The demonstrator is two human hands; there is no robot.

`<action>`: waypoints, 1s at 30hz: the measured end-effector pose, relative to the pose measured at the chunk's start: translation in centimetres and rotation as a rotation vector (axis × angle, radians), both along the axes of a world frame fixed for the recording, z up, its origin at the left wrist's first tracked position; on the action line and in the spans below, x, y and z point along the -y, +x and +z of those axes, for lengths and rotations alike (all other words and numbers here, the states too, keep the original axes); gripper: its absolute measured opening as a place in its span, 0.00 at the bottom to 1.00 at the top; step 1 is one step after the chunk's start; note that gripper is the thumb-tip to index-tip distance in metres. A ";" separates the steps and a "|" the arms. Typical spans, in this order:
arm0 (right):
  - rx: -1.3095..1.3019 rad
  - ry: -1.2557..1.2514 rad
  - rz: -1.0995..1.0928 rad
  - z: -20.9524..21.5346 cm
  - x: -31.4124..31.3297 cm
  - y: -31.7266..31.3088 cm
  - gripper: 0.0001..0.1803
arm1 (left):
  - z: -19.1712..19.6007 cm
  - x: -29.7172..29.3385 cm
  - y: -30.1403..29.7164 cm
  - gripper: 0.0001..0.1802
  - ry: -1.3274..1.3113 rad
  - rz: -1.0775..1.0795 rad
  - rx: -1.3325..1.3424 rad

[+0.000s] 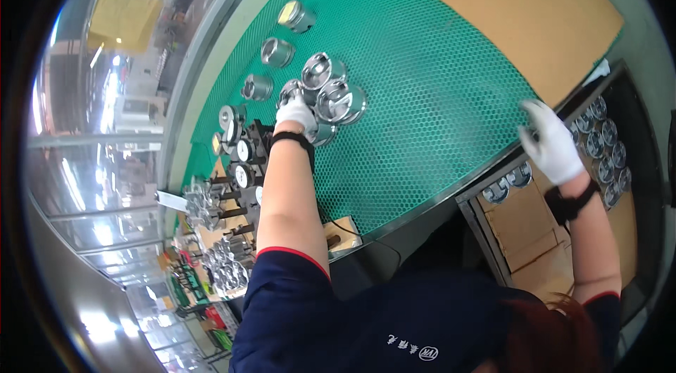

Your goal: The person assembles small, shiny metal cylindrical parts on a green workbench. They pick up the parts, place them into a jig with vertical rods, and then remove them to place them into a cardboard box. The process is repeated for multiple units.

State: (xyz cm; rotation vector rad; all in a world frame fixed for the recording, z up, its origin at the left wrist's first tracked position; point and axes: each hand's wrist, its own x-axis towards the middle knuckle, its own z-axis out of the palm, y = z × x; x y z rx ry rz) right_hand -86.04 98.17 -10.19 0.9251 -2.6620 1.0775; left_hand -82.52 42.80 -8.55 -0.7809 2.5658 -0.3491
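Observation:
My left hand [296, 115], in a white glove, reaches into a cluster of silver metal pistons on the green mat. Its fingers are closed on a piston [290, 89] at the cluster's left side, partly hidden by the glove. Right beside it stand another piston [323, 70] and a larger-looking one [341, 101], hollow sides up. My right hand [553, 144], also gloved in white, is over the table's right front edge, beside a crate of pistons. Its fingers are apart and curved, with nothing between them.
Several more pistons [277, 53] stand in a row farther left. Dial gauges [243, 151] on stands are left of my left arm. A cardboard sheet [521, 14] covers the mat's far right. A dark crate [623, 232] holds pistons [605, 155] and cardboard at lower right.

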 end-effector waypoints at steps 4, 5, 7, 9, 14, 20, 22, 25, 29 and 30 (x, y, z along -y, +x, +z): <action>-0.018 0.032 0.316 3.3 15.7 -3.8 0.21 | -1.3 0.7 -0.9 0.44 0.093 0.107 -0.061; -0.024 0.039 0.367 3.4 19.4 -4.3 0.21 | -0.5 0.0 -1.0 0.43 0.148 0.148 -0.081; -0.026 0.053 0.444 3.5 26.6 -4.8 0.22 | 0.1 -0.5 -0.4 0.44 0.130 0.070 -0.111; -0.026 0.077 0.515 2.8 33.5 -5.4 0.26 | -0.5 0.4 -0.2 0.46 0.195 0.109 -0.139; 0.170 0.562 0.553 0.1 43.9 -7.8 0.40 | -1.8 1.0 0.4 0.40 0.145 0.009 -0.269; 0.304 0.440 0.452 -0.6 40.4 -7.2 0.38 | -0.6 0.4 0.1 0.37 0.175 0.062 -0.165; 0.498 0.104 0.509 -0.6 34.8 -5.4 0.40 | -0.9 0.7 0.0 0.37 0.167 0.023 -0.150; 0.442 0.028 0.440 3.2 23.0 -0.8 0.45 | -0.4 0.2 -0.3 0.36 0.156 -0.034 -0.204; 0.333 -0.033 0.231 4.5 4.3 6.2 0.31 | -1.5 2.3 0.1 0.33 0.205 -0.001 -0.261; 0.415 0.079 0.123 5.1 -0.8 8.2 0.31 | -2.8 4.5 1.5 0.31 0.293 -0.084 -0.338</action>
